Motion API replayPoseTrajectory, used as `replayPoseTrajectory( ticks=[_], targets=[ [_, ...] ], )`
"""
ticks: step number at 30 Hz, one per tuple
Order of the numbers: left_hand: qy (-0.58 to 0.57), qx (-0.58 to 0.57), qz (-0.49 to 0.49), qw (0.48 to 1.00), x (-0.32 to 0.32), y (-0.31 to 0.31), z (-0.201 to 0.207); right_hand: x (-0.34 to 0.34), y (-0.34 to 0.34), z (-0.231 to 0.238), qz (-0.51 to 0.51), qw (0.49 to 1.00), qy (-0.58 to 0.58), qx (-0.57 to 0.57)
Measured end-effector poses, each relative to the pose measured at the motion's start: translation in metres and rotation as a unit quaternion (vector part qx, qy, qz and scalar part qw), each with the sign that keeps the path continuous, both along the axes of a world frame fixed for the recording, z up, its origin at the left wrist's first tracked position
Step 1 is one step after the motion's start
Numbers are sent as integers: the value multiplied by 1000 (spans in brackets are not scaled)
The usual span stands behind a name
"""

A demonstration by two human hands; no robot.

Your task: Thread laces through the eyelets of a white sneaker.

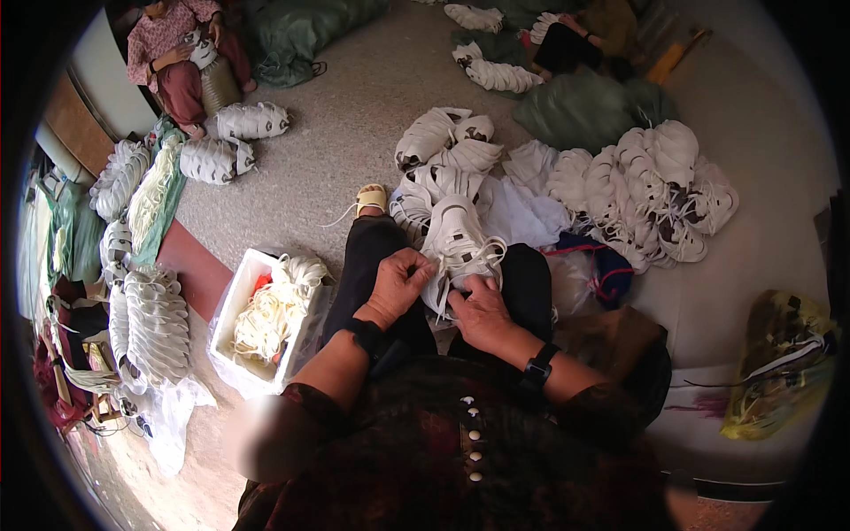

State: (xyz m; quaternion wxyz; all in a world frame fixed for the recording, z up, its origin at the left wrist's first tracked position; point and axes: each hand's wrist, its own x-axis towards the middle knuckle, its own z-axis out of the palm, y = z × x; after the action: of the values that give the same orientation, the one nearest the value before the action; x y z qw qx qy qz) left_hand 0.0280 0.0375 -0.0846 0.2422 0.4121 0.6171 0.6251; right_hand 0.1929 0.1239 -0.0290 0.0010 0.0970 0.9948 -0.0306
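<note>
A white sneaker (456,226) rests between my knees, its toe pointing away from me and pale laces across its upper. My left hand (400,281) is at the shoe's left side, thumb and forefinger pinched together; what is between them is too small to make out. My right hand (482,311) grips the shoe near its opening, the fingers bent over the edge and partly hidden inside. Just beyond the sneaker lies a heap of similar white shoes (443,152).
At my left stands a white foam box (232,305) of cream laces (274,314). Stacked white shoes (158,323) lie farther left. A larger shoe pile (651,190) and green sack (584,111) are ahead right, a yellow bag (779,372) at far right. Two people sit at the back.
</note>
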Motion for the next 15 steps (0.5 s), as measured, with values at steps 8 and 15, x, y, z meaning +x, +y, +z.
replayPoseTrajectory(
  ticks=[8,15],
  targets=[
    [-64,16,27,997,-9,-7,6,47,83,74,-196,722,327,-577],
    [14,1,13,1000,-4,-2,10,23,53,82,-53,970,152,-181]
  ],
)
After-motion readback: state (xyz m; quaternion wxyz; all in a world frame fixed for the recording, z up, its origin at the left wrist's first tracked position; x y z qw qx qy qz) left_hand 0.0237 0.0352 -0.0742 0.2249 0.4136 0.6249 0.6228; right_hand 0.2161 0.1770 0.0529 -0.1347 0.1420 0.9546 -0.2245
